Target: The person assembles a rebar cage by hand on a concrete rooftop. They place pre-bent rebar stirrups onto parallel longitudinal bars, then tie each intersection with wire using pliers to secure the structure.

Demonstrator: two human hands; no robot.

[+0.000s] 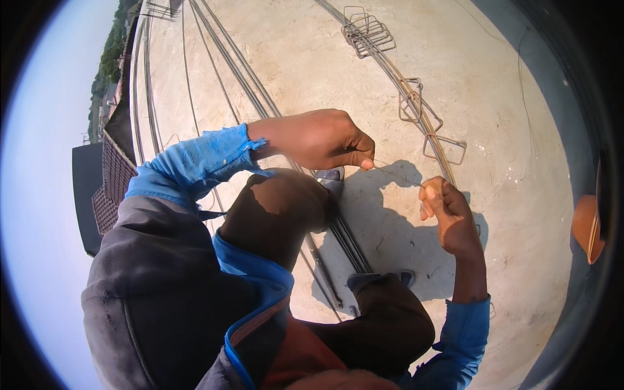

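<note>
A thin wire [398, 174] stretches between my two hands above the concrete floor. My left hand [325, 140] is closed, pinching one end of the wire between thumb and fingertips. On the other side, my right hand [448, 211] has its fingers curled round the wire's other end. Past my right hand, a bundle of steel bars [393, 73] runs off to the far side, with bent stirrups [367, 32] hung around it. One more rectangular stirrup [446, 149] lies around the bars close to my right hand.
Several long steel rods [240, 71] cross the concrete floor [312, 58] at the left and pass by my shoes [330, 179]. A tiled roof [117, 169] shows beyond the left edge. An orange-brown rounded object [587, 224] stands at the far right, by a shaded strip.
</note>
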